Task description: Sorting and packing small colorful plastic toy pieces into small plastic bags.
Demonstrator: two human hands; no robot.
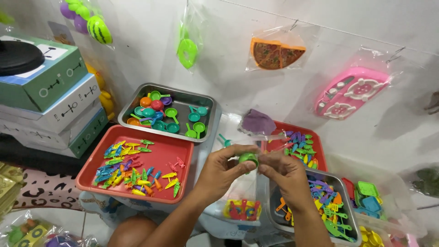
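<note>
Nearest the camera: forearms rising from the lower edge, a bare knee (132, 233) to the lower left of the red tray (180, 148).

Left hand (224, 171), just right of the red tray: thumb and fingers (240, 167) pinched narrow on a small green toy cup (248, 158). Right hand (286, 174), farther right of the tray and touching the same cup from the other side: fingertips closed on the mouth of a clear plastic bag (244, 185); bag hanging between both hands, small red and yellow toy pieces (242, 209) gathered at its bottom. Green toy cup held at the bag opening, above the gap between trays, level with the near right corner of the red tray.

Red tray itself: scattered small plastic utensils (130, 171) in yellow, blue, green and orange, massed toward its left half.

Far right of the red tray, beyond the right hand: steel tray of utensils (340, 183) holding mixed coloured pieces; past it, a clear bin (393, 215) with small square toy parts.

Behind the red tray, touching its far edge: steel tray (210, 103) filled with toy pans and cups (160, 114) in teal, green, orange and purple. To the right at the same depth: second red tray (318, 153) with purple, green and yellow pieces and a purple cloth-like lump (258, 121).

Left of the red tray: stacked cardboard boxes (55, 105).

Farthest, on the white wall above the red tray: bagged toys, namely a green ring (187, 52), a toy pizza (276, 52), a pink toy stove (352, 91) and toy fruit (91, 23).
</note>
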